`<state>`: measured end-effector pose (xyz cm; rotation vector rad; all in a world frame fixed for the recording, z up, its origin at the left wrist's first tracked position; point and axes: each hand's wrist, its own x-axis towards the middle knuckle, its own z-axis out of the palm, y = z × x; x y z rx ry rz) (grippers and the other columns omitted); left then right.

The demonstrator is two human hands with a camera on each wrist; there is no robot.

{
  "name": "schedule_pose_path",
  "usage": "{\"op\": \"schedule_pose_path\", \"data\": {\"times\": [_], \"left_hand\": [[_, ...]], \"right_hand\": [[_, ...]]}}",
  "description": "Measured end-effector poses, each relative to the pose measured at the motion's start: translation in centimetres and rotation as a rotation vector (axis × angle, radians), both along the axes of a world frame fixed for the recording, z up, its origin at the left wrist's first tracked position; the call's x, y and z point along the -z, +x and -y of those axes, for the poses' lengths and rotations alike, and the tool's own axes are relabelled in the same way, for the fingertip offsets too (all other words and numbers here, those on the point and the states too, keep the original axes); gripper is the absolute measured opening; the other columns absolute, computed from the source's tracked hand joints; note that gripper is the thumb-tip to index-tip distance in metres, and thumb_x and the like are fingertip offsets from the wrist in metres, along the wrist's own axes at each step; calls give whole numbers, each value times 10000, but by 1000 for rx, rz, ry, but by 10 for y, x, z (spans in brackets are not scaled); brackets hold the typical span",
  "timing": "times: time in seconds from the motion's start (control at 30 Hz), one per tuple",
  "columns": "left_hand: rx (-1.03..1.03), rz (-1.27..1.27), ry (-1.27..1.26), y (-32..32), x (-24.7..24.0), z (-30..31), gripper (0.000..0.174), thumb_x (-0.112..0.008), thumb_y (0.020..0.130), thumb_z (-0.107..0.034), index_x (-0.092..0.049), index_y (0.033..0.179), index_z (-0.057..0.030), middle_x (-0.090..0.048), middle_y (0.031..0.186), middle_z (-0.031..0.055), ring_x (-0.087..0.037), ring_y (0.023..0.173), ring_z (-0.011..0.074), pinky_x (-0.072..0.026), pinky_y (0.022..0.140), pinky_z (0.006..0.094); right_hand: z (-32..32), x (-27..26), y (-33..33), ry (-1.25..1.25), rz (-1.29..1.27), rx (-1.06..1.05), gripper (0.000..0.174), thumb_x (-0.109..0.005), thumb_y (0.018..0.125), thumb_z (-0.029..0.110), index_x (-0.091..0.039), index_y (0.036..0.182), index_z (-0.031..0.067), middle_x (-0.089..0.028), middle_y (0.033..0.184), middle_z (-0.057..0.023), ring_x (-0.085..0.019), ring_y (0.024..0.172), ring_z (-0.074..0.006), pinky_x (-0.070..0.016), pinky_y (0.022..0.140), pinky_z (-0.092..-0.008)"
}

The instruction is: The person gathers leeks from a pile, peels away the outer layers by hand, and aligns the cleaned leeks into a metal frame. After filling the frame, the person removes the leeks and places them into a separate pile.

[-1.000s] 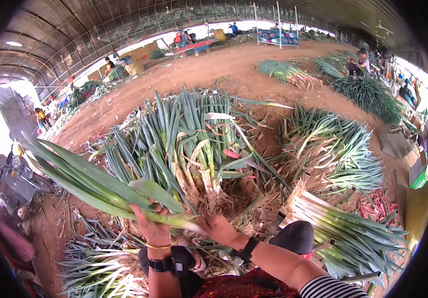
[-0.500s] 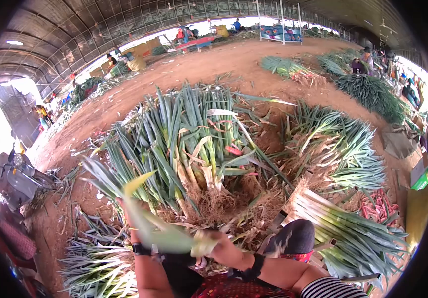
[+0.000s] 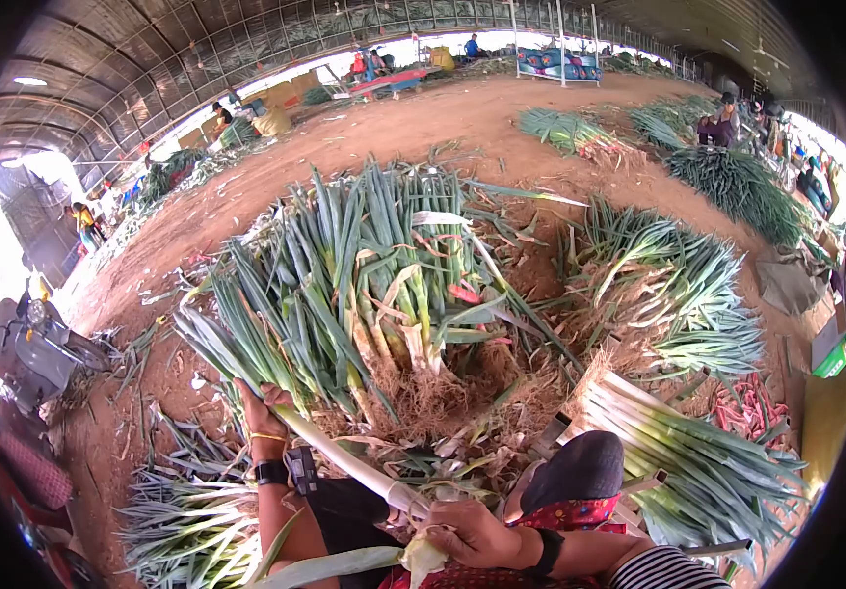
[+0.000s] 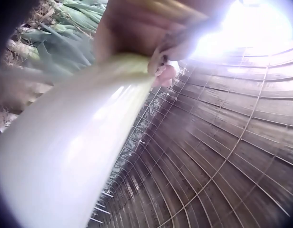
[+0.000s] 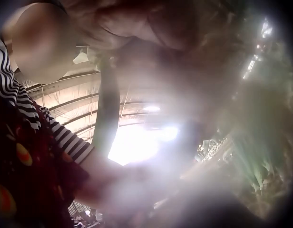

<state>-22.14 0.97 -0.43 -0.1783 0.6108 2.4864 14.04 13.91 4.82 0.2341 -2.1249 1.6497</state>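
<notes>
A large green onion (image 3: 344,459) slants across the front of the head view, its white stalk towards the lap and its leaves towards the upper left. My left hand (image 3: 264,407) grips it where the white turns green. In the left wrist view the pale stalk (image 4: 84,128) fills the near side below the hand (image 4: 132,33). Down at the stalk's lower end, my right hand (image 3: 472,535) pinches a peeled outer leaf (image 3: 335,564), whose green blade trails left over the lap. The right wrist view is blurred and hazy.
A big heap of green onions (image 3: 374,265) with shaggy roots stands just ahead. Trimmed onions lie in a rack (image 3: 678,452) at the right and in a pile (image 3: 197,525) at the lower left. A scooter (image 3: 35,344) stands left; a person (image 3: 722,123) sits far right.
The onion has swung from lying out to the left to slanting down towards the lap. My right hand has drawn down and back with an outer leaf, baring white stalk.
</notes>
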Motion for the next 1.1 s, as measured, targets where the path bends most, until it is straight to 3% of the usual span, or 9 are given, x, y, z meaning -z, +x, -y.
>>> {"op": "schedule_pose_path", "data": {"times": [0.1,0.23,0.3,0.37,0.43,0.57,0.77,0.97,1.1], "left_hand": [[-237,-58,-138,-44,16,42,491,-501,807,-613,-467,775,-124,-448,563,-48,-399,426,42,-403,427,190],[-380,-229,-231,-80,3,96,513,-477,825,-619,-489,823,-105,-445,576,-27,-408,452,86,-368,431,217],[-555,-225,-316,-55,-33,86,509,-485,827,-617,-478,868,-110,-444,599,-13,-411,480,101,-374,441,229],[-777,-281,-432,-60,-41,86,510,-511,812,-620,-465,919,-124,-455,631,7,-419,511,111,-397,451,261],[-633,-337,-394,-40,-60,83,509,-566,787,-603,-461,997,-152,-481,747,28,-465,612,143,-450,518,335],[-613,-456,-464,-7,-84,60,437,-583,838,-475,-497,1037,-95,-542,815,58,-527,666,163,-483,566,300],[-466,-518,-388,75,-104,-28,430,-551,870,-439,-492,1081,-69,-569,894,57,-563,786,157,-496,678,278],[-213,-550,-273,135,-98,-69,368,-550,897,-344,-479,1116,-57,-592,966,52,-589,840,153,-500,670,284],[-90,-506,-189,149,-85,-80,398,-516,910,-379,-480,1135,-53,-574,998,34,-563,869,138,-469,755,282]], "right_hand": [[-13,-7,46,-43,-94,53,161,-488,893,113,-587,890,-14,-545,684,-110,-537,579,-260,-429,572,-349],[-44,57,68,-415,665,685,200,-522,893,151,-582,954,-30,-618,856,-159,-613,728,-270,-474,697,-355],[-73,121,45,807,143,866,273,-468,900,209,-638,895,-5,-636,796,-162,-608,745,-335,-460,699,-429],[-88,152,14,138,811,526,345,-486,874,274,-589,1034,-14,-609,984,-222,-583,917,-379,-454,786,-446],[-88,214,11,683,698,360,432,-502,859,301,-483,1191,25,-564,1096,-226,-556,961,-403,-456,801,-458],[-89,100,-45,538,654,427,436,-541,855,264,-452,1220,42,-586,1084,-184,-579,965,-343,-473,809,-434],[-58,-18,-105,675,-148,543,461,-652,781,193,-505,1201,76,-576,1124,-127,-560,1004,-317,-457,824,-417],[-44,-49,-136,732,5,541,567,-647,775,372,-451,1218,77,-572,1084,-135,-609,861,-316,-491,705,-400],[-46,-61,-137,680,91,552,450,-574,826,419,-542,1082,50,-623,683,-146,-628,585,-295,-472,477,-390]]}}
